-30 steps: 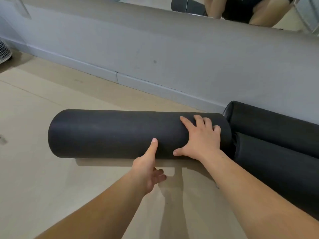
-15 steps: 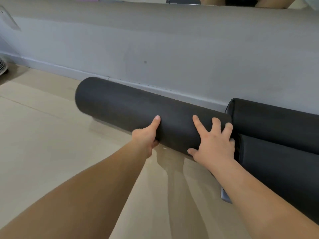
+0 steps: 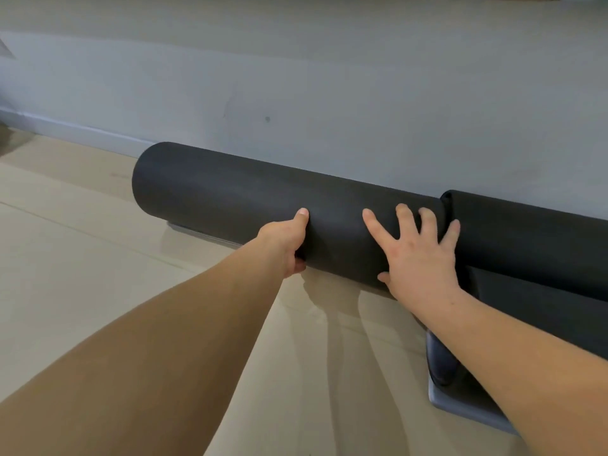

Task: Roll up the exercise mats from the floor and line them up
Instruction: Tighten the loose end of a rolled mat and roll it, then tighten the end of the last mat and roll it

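A dark grey rolled exercise mat (image 3: 230, 205) lies on the floor along the base of the wall, its right end against another rolled mat (image 3: 526, 238). My left hand (image 3: 286, 245) grips the roll near its middle, thumb on top and fingers tucked underneath. Spread flat with straight fingers, my right hand (image 3: 418, 258) presses on the roll's near side close to its right end. A second rolled mat (image 3: 543, 317) lies in front of the far one, partly hidden by my right forearm.
The grey wall (image 3: 296, 77) with its skirting runs directly behind the rolls. Beige floor (image 3: 82, 258) stretches to the left and towards me. A grey mat edge (image 3: 460, 406) sticks out under my right forearm.
The roll has been pushed away from me and swung until it lies against the wall, end to end with the far rolled mat. Both hands have stayed on it.
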A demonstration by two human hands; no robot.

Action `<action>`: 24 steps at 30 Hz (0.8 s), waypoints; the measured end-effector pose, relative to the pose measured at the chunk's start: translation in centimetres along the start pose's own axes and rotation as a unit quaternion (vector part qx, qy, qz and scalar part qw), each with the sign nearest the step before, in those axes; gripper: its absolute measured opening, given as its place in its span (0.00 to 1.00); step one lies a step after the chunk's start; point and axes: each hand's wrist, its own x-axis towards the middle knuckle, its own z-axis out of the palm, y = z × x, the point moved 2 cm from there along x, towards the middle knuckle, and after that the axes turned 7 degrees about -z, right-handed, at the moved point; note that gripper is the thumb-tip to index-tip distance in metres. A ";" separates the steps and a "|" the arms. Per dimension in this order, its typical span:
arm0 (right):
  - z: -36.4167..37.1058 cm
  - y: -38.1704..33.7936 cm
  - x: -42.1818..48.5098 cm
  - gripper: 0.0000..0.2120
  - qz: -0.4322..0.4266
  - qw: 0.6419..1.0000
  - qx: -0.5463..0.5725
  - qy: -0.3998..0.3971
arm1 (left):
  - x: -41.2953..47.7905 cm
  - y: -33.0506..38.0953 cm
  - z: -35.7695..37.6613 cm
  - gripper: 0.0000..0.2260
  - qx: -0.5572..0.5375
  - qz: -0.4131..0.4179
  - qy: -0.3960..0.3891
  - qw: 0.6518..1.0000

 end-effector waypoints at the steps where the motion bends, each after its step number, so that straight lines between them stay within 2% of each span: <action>1: 0.2 0.5 0.6 0.56 -0.002 1.000 -0.009 0.005 | 0.3 0.2 0.3 0.21 -0.006 0.004 0.005 1.000; 8: 1.5 1.7 3.5 0.56 -0.002 1.000 -0.019 0.002 | 2.2 1.7 2.2 0.18 0.012 -0.008 0.015 1.000; 13: 1.9 0.9 3.8 0.52 0.016 1.000 -0.014 -0.012 | 2.4 1.0 0.7 0.20 0.032 -0.024 -0.007 0.999; 17: 2.8 0.9 3.1 0.52 0.026 1.000 0.000 -0.011 | 0.3 -1.0 -3.0 0.16 0.082 -0.032 -0.065 0.994; 21: 2.3 0.8 2.4 0.56 0.040 0.998 0.004 -0.039 | -3.4 -3.0 -9.2 0.19 0.153 0.008 -0.044 0.987; 24: 0.5 -1.1 0.7 0.59 0.048 0.998 0.012 -0.049 | -6.1 -5.1 -14.5 0.19 0.201 0.003 -0.033 0.979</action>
